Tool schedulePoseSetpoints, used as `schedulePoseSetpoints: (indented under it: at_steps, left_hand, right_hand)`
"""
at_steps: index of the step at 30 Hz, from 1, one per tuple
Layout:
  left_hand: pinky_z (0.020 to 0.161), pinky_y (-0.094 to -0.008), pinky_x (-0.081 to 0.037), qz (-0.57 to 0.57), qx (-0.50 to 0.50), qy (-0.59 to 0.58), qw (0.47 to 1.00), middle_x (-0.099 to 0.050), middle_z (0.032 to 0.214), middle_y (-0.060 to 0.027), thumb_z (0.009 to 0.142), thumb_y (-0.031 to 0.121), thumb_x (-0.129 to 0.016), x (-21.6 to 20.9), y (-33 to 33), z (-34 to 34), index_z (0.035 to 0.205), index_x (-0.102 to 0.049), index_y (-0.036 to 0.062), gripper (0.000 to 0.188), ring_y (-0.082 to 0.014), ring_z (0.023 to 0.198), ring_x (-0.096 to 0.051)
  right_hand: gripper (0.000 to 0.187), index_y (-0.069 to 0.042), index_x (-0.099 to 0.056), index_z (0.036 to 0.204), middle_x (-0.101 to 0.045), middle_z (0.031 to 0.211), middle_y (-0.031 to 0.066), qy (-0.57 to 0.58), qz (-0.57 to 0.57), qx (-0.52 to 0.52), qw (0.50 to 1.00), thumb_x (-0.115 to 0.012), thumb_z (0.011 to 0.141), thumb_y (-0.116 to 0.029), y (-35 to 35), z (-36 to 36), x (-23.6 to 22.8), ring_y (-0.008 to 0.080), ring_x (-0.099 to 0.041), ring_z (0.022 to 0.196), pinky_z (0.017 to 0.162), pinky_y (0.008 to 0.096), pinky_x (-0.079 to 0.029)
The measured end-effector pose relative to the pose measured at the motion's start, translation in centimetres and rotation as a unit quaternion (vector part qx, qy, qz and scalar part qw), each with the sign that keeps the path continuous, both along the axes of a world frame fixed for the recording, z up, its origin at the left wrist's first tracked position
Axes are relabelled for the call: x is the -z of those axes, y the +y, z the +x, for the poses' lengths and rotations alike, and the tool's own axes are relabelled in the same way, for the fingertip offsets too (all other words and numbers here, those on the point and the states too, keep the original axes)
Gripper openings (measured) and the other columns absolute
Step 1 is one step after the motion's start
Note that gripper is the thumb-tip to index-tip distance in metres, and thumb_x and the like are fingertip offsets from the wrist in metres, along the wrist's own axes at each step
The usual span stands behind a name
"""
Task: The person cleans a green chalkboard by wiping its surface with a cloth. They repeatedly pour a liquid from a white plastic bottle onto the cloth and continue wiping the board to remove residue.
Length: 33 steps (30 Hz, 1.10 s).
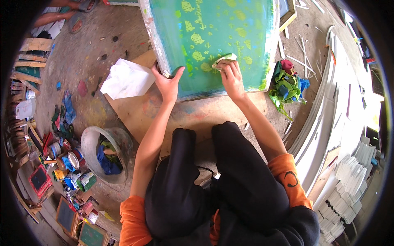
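Observation:
A silk-screen printing frame (pixel 213 24) with green mesh and pale yellow-green figures stands tilted in front of me. Its lower left corner is in the grip of my left hand (pixel 167 85), thumb over the mesh side and fingers around the outer edge. My right hand (pixel 232 80) is closed on a pale, crumpled cloth (pixel 230 57), pressed against the lower middle of the mesh. Just left of my left hand lies a white sheet of paper (pixel 127 80). Beneath the frame is a wooden board (pixel 184 119), stained with paint.
Coloured rags (pixel 287 86) lie right of the frame. At left stands a bucket (pixel 92 143) with cloths inside, near several paint cans (pixel 74 160) and small framed screens (pixel 40 180). Long white strips (pixel 316 119) line the right side. Another person's foot (pixel 76 23) shows at upper left.

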<state>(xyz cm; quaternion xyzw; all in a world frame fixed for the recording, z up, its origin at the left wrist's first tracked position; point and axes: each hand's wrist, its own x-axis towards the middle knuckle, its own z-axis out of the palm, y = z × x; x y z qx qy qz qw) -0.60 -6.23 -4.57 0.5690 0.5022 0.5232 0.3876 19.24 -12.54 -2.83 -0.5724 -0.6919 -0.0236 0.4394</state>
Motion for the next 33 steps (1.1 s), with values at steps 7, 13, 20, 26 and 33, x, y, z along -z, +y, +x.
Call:
schedulePoseSetpoints:
  at_steps: [7, 13, 20, 26, 33]
  left_hand:
    - [0.091, -0.0336, -0.040, 0.000, 0.002, -0.021, 1.000, -0.052, 0.116, -0.0175, 0.066, 0.017, -0.083, 0.4, 0.1, 0.0, 0.124, -0.033, -0.0023, 0.078, -0.0233, 0.104, -0.052]
    - [0.091, -0.0340, -0.040, 0.001, 0.002, -0.012, 1.000, -0.052, 0.115, -0.0171, 0.066, 0.017, -0.083, 0.2, 0.1, -0.1, 0.124, -0.033, -0.0021, 0.079, -0.0234, 0.103, -0.052]
    - [0.091, -0.0343, -0.041, -0.001, -0.006, 0.016, 1.000, -0.053, 0.114, -0.0172, 0.066, 0.018, -0.083, 0.0, 0.2, -0.2, 0.124, -0.033, -0.0016, 0.078, -0.0237, 0.104, -0.052]
    - [0.092, -0.0341, -0.039, -0.008, 0.006, -0.012, 1.000, -0.051, 0.116, -0.0168, 0.067, 0.017, -0.081, -0.4, -0.1, 0.1, 0.124, -0.033, -0.0016, 0.076, -0.0232, 0.105, -0.051]
    - [0.094, -0.0337, -0.037, -0.016, 0.011, 0.002, 1.000, -0.048, 0.120, -0.0158, 0.069, 0.017, -0.080, -0.4, -0.1, -0.4, 0.126, -0.032, -0.0020, 0.077, -0.0220, 0.108, -0.047]
  right_hand:
    - [0.026, -0.002, -0.054, 0.092, -0.057, 0.094, 0.0119, -0.015, 0.030, 0.014, 0.999, -0.057, 0.070, 0.012, 3.9, 0.9, -2.0, 0.0315, -0.053, 0.091, 0.080, 0.0403, -0.045]
    - [0.026, -0.003, -0.056, 0.091, -0.059, 0.094, 0.0098, -0.006, 0.015, 0.042, 0.999, -0.059, 0.070, 0.012, 1.9, 0.9, -0.3, 0.0300, -0.054, 0.091, 0.080, 0.0390, -0.046]
    - [0.025, 0.000, -0.053, 0.093, -0.056, 0.093, 0.0141, -0.029, 0.013, 0.032, 0.999, -0.057, 0.072, 0.012, 3.1, 0.9, -2.0, 0.0341, -0.052, 0.089, 0.078, 0.0415, -0.045]
    - [0.024, 0.000, -0.053, 0.093, -0.057, 0.094, 0.0141, -0.033, 0.018, 0.011, 0.999, -0.057, 0.072, 0.012, 2.8, 1.4, -1.5, 0.0341, -0.053, 0.090, 0.080, 0.0411, -0.045]
    - [0.026, 0.000, -0.051, 0.095, -0.056, 0.094, 0.0138, -0.030, 0.003, 0.027, 0.999, -0.057, 0.072, 0.012, 3.0, 1.1, -1.6, 0.0330, -0.052, 0.090, 0.081, 0.0406, -0.044]
